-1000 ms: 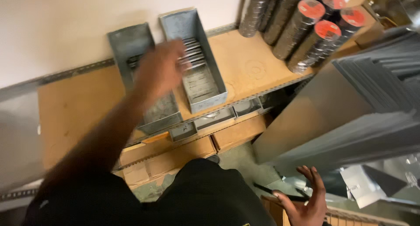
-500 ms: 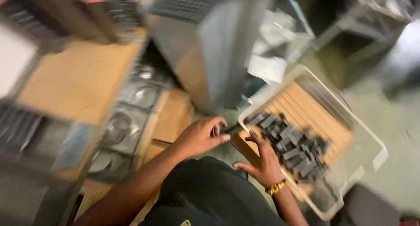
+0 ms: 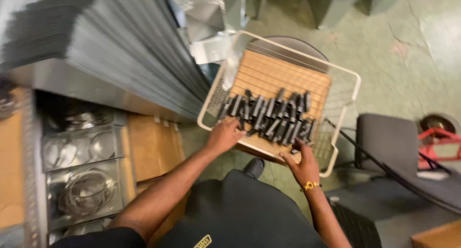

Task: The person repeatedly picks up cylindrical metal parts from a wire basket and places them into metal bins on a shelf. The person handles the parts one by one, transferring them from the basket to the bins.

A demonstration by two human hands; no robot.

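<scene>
Over wire basket [image 3: 346,87], left hand [image 3: 225,135], right hand [image 3: 301,165] touching dark metal pieces [image 3: 271,114]

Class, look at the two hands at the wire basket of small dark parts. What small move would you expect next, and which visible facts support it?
Probably a pinch by the right hand on one of the small dark oblong parts. Its fingertips already touch the near edge of the pile, while the left hand rests at the rim of the white wire basket. The parts lie loose on a ribbed tan liner.

Worn green floor [image 3: 384,46], dark chair [image 3: 384,137]
</scene>
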